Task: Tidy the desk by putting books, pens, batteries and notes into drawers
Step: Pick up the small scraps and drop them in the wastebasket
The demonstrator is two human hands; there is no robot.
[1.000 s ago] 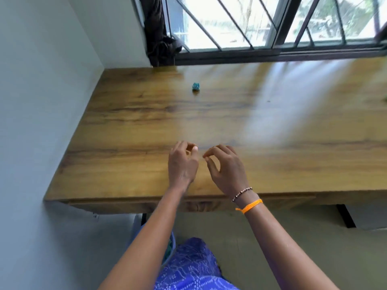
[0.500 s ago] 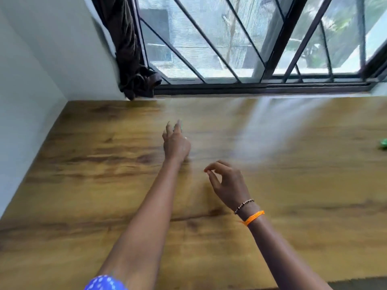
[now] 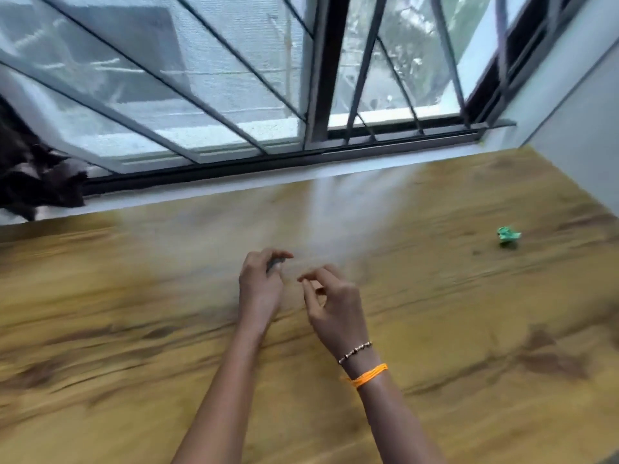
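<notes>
My left hand is over the middle of the wooden desk, its fingers curled around a small blue-grey crumpled note that only peeks out between fingertips and thumb. Just right of it, my right hand hovers with loosely bent fingers and nothing in it; the wrist wears a bead bracelet and an orange thread. A green crumpled note lies on the desk far to the right, well apart from both hands. The picture is blurred by motion.
A barred window with a dark sill runs along the desk's far edge. Dark cloth hangs at the far left corner. A pale wall bounds the desk on the right.
My left hand reached out to the blue crumpled note, closed on it and pulled back beside my right hand. The view swung right, bringing the green note into sight.
</notes>
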